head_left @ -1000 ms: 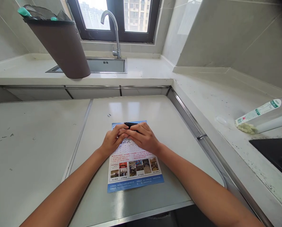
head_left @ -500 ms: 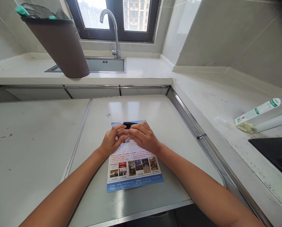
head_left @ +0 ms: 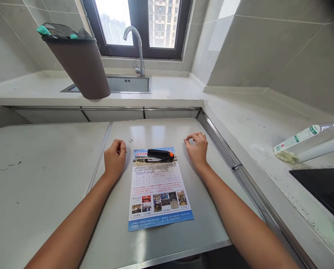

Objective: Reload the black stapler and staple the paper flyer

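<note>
A printed flyer point(head_left: 159, 190) with text and small photos lies flat on the steel table top point(head_left: 183, 134). Across its top edge rests a black stapler point(head_left: 159, 154) with an orange end. My left hand point(head_left: 115, 158) sits on the table just left of the flyer, fingers loosely curled, holding nothing. My right hand point(head_left: 197, 147) rests to the right of the flyer, fingers bent with thumb near the fingertips, nothing visible in it. Neither hand touches the stapler. A few loose staples point(head_left: 130, 141) lie near my left hand.
A second table top point(head_left: 37, 168) adjoins on the left. Behind, a counter holds a sink point(head_left: 122, 84) with a tap point(head_left: 137, 48) and a brown bin point(head_left: 78, 61). On the right counter lie a plastic bottle point(head_left: 309, 140) and a black hob point(head_left: 324, 186).
Both hands were together over the stapler at the flyer's top edge; now they have let go and moved apart to either side, leaving the stapler lying on the flyer.
</note>
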Available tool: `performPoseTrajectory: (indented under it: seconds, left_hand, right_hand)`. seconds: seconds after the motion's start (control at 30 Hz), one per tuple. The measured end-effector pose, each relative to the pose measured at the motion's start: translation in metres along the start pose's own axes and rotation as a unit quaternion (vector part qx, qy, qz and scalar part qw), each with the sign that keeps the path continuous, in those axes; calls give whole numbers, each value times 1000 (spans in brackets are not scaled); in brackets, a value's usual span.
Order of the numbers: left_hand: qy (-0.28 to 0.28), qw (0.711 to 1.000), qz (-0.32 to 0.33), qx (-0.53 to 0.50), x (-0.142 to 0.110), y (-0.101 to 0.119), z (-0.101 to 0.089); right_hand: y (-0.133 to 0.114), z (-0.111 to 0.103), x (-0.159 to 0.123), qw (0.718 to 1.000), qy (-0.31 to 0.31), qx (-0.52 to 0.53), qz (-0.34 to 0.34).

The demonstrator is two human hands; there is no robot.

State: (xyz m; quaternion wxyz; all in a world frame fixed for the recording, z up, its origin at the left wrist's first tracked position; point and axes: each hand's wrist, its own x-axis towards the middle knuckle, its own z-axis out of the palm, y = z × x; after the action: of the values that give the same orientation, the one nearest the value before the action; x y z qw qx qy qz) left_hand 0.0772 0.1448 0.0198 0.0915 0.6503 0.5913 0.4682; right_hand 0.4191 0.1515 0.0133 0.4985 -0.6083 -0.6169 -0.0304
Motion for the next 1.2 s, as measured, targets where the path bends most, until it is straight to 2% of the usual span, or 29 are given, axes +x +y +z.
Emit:
performPoseTrajectory:
  seconds: [0.1, 0.23, 0.37, 0.53, 0.63, 0.8, 1.03, 1.2]
  left_hand:
    - [-40, 998, -42, 27, 9, -14, 4]
    - [-76, 988, -10, 131, 12, -25, 15]
    - [-146, 965, 19, 217, 6, -25, 22]
    - [-200, 944, 43, 258, 3, -24, 25]
    - [-195, 948, 40, 248, 3, -25, 25]
    - [-154, 964, 53, 210, 6, -24, 24]
    - [-135, 965, 33, 224, 7, -21, 21]
    - [-135, 965, 38, 221, 7, -20, 20]
  right_hand:
    - [20, 1, 2, 995, -54, -62, 49]
    - [27, 6, -1, 983, -117, -103, 100]
    - [23, 10, -4, 980, -130, -114, 100]
    - [25, 16, -6, 977, -150, -129, 81]
    - [32, 21, -7, 978, -148, -127, 76]
    - [45, 28, -7, 991, -91, -75, 62]
    - [42, 21, -2, 982, -90, 3, 167]
    - [41, 20, -1, 981, -104, 23, 163]
